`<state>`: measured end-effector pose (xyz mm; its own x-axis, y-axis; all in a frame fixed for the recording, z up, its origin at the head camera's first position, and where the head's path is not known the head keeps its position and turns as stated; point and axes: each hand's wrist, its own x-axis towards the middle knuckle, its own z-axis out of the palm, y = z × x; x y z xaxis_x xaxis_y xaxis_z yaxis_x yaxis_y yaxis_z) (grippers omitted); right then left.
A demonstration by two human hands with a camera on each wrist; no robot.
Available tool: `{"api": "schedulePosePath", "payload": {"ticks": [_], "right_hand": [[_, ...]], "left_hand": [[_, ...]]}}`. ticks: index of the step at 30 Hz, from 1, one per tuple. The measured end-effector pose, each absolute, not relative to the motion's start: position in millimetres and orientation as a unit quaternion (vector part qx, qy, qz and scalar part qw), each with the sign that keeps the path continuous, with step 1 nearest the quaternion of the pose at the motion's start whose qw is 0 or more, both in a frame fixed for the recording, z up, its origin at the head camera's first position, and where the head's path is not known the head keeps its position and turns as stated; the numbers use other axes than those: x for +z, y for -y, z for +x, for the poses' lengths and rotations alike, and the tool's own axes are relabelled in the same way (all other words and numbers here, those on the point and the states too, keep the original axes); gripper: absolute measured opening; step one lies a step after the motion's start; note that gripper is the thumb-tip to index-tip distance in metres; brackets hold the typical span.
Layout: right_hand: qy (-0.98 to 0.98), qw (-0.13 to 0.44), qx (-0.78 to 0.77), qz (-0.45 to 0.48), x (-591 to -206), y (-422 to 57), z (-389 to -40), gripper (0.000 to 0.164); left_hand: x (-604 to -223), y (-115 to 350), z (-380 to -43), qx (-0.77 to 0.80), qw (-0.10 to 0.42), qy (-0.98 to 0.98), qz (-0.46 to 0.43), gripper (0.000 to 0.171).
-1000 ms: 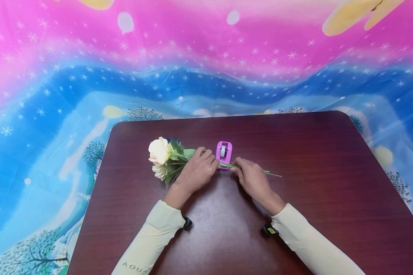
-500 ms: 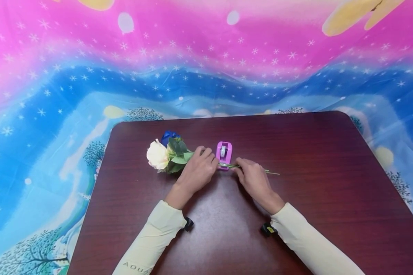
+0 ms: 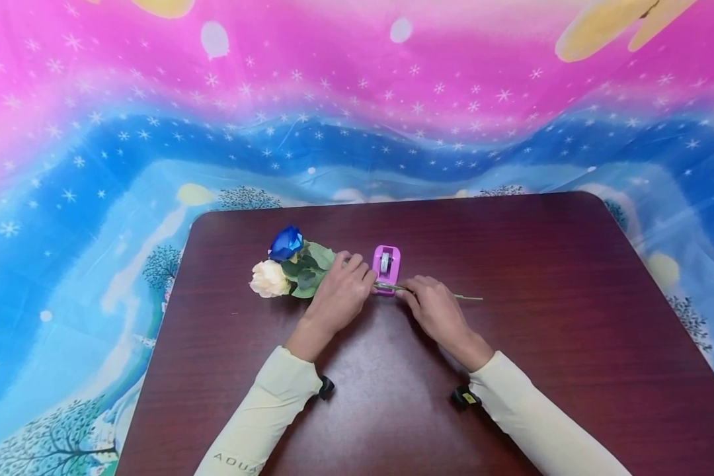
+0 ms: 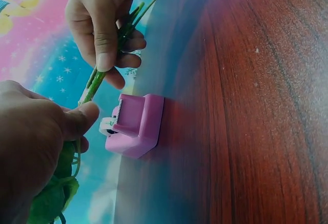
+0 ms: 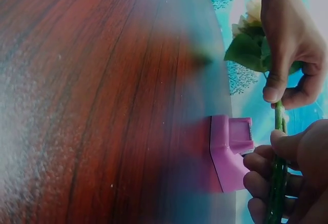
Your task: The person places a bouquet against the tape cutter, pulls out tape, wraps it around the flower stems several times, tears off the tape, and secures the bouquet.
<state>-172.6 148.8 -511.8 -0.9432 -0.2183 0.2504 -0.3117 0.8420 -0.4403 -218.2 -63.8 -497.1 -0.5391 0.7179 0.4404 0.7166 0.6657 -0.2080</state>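
A bunch of flowers lies across both hands, its heads to the left. In the head view a blue rose point(image 3: 285, 242) shows above a cream flower point(image 3: 270, 279), with green leaves point(image 3: 309, 268) beside them. My left hand point(image 3: 342, 287) grips the stems just below the leaves. My right hand point(image 3: 437, 307) holds the same stems point(image 4: 95, 86) further down, thumb on top in the left wrist view. A thin stem end point(image 3: 470, 297) sticks out past the right hand. Behind the stems stands a pink tape dispenser point(image 3: 387, 259) with a roll of tape in it.
The dark red-brown wooden table point(image 3: 541, 264) has rounded far corners. A pink and blue patterned cloth point(image 3: 357, 99) hangs behind the table and down its sides.
The bunch has turned about its stems: the blue rose has come up into sight, and a second pale flower has gone out of view. Both hands stay in nearly the same place.
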Motion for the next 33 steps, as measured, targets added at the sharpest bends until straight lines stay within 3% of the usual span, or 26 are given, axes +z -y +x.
{"api": "schedulePosePath", "payload": {"ticks": [9, 18, 33], "right_hand": [[0.954, 0.082, 0.255, 0.134, -512.1, -147.4, -173.5, 0.026], [0.955, 0.062, 0.265, 0.116, -511.5, -144.4, -177.1, 0.016], [0.959, 0.107, 0.231, 0.125, -514.2, -143.3, -178.8, 0.012]], "left_hand": [[-497.4, 63.9, -218.3, 0.005, 0.245, 0.881, -0.405, 0.016], [-500.0, 60.4, -219.5, 0.022, 0.252, 0.878, -0.407, 0.014], [-502.5, 59.4, -218.6, 0.038, 0.228, 0.879, -0.416, 0.02]]}}
